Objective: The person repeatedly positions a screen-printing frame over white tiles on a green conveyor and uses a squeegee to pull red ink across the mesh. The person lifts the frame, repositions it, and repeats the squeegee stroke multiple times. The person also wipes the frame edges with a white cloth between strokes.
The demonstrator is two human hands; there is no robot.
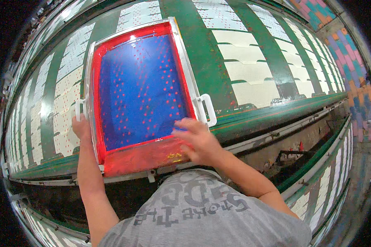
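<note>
A printing screen (pixel 181 61) with a metal frame, red border and blue mesh dotted with red lies on a long green table (pixel 206 61). My left hand (pixel 81 126) grips the white handle (pixel 78 109) on the frame's left side. My right hand (pixel 198 140) hovers blurred over the screen's lower right corner, fingers spread, beside the white right handle (pixel 207 109). Whether it holds anything I cannot tell. Red ink pools along the near edge of the screen (pixel 144 158).
White cut fabric pieces (pixel 247 70) lie in rows along the green table on both sides of the screen. A second table with more pieces (pixel 329 173) runs at the lower right. Coloured floor tiles (pixel 354 61) show at the far right. My grey shirt (pixel 202 214) fills the bottom.
</note>
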